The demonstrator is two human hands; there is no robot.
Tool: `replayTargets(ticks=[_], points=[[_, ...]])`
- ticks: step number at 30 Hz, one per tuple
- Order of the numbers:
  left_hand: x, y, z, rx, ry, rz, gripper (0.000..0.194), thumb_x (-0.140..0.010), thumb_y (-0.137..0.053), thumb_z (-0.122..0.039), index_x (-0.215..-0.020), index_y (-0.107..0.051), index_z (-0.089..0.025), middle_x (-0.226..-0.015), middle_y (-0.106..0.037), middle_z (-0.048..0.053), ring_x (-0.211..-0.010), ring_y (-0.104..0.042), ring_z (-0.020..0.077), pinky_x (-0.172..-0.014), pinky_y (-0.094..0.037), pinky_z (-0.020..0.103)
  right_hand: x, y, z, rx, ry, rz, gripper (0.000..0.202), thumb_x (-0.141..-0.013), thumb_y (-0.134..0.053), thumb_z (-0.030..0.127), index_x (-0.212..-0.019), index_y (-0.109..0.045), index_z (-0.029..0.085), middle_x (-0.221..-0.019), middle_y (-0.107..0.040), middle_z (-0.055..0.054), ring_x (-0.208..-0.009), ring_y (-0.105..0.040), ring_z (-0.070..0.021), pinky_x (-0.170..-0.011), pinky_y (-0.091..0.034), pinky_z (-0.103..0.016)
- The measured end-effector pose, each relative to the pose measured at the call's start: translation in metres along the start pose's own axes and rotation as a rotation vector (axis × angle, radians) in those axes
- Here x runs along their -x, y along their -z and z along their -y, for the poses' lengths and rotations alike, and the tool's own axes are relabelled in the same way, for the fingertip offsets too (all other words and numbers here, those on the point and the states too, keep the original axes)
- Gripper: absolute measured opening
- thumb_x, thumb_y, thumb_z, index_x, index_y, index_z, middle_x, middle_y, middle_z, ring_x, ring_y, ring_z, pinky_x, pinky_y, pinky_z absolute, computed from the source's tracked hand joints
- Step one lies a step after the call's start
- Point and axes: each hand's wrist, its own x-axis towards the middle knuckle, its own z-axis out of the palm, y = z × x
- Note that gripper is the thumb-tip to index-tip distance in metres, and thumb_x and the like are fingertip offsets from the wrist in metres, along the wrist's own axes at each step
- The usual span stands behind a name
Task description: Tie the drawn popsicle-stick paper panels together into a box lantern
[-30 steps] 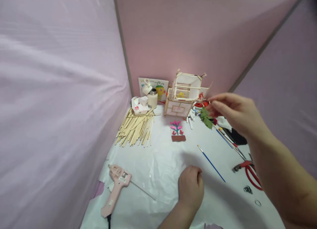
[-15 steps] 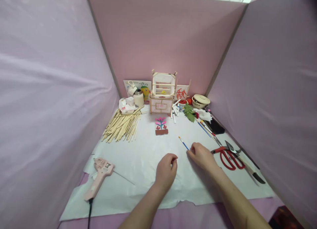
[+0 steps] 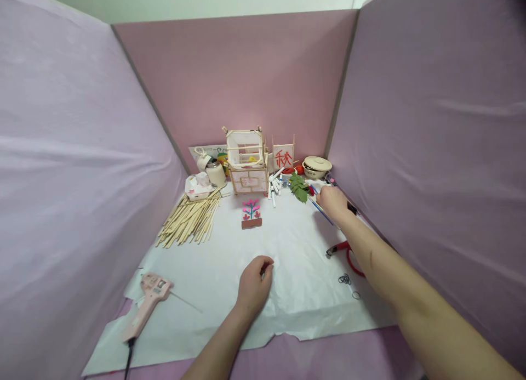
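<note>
My left hand rests on the white sheet near the front, fingers curled, with nothing showing in it. At the right rear, my right hand is closed, its fingers largely hidden from view. A thin blue paintbrush juts from its fingertips beside a red rose. Another blue-handled brush lies just below that hand. Behind my right forearm, red-handled scissors and a red-handled tool are partly covered. A small flower picture with a brown base lies mid-table.
A pink glue gun lies front left, its cord off the edge. Wooden sticks are heaped behind it. A stick-built house, white markers, green leaves and a lidded bowl line the back. Black rubber bands lie right.
My right hand has moved away to the right rear, among the brushes, with the paintbrush. My left hand keeps its curled pose on the sheet. The camera view has shifted right.
</note>
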Motion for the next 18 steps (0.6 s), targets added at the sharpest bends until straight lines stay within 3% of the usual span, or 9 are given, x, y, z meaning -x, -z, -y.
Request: replayTargets(ticks=[3, 8, 18], points=[[0.002, 0.001, -0.001, 0.013, 0.005, 0.005, 0.019, -0.086, -0.044, -0.021, -0.089, -0.062, -0.019, -0.087, -0.066, 0.003, -0.082, -0.060, 0.0176, -0.077, -0.046, 0.031, -0.029, -0.008, -0.003, -0.001, -0.033, -0.008, 0.031, -0.090, -0.043, 0.018, -0.105, -0.067, 0.005, -0.105, -0.068, -0.024, -0.102, -0.064, -0.0285, -0.082, -0.046, -0.031], [0.003, 0.003, 0.001, 0.043, 0.010, 0.020, 0.019, -0.086, -0.044, -0.021, -0.090, -0.062, -0.020, -0.088, -0.066, 0.003, -0.082, -0.059, 0.0175, -0.078, -0.045, 0.031, -0.051, -0.024, -0.002, -0.013, -0.033, -0.014, 0.031, -0.092, -0.042, 0.017, -0.105, -0.066, 0.005, -0.104, -0.068, -0.024, -0.099, -0.066, -0.0270, -0.081, -0.046, -0.029], [-0.002, 0.005, 0.003, 0.034, 0.035, 0.071, 0.016, -0.087, -0.044, -0.020, -0.087, -0.061, -0.021, -0.085, -0.064, 0.002, -0.080, -0.058, 0.0164, -0.075, -0.043, 0.029, -0.093, -0.015, 0.002, -0.109, 0.135, -0.108, 0.021, -0.086, -0.052, 0.016, -0.104, -0.062, 0.011, -0.105, -0.067, -0.018, -0.095, -0.063, -0.0243, -0.080, -0.044, -0.030]])
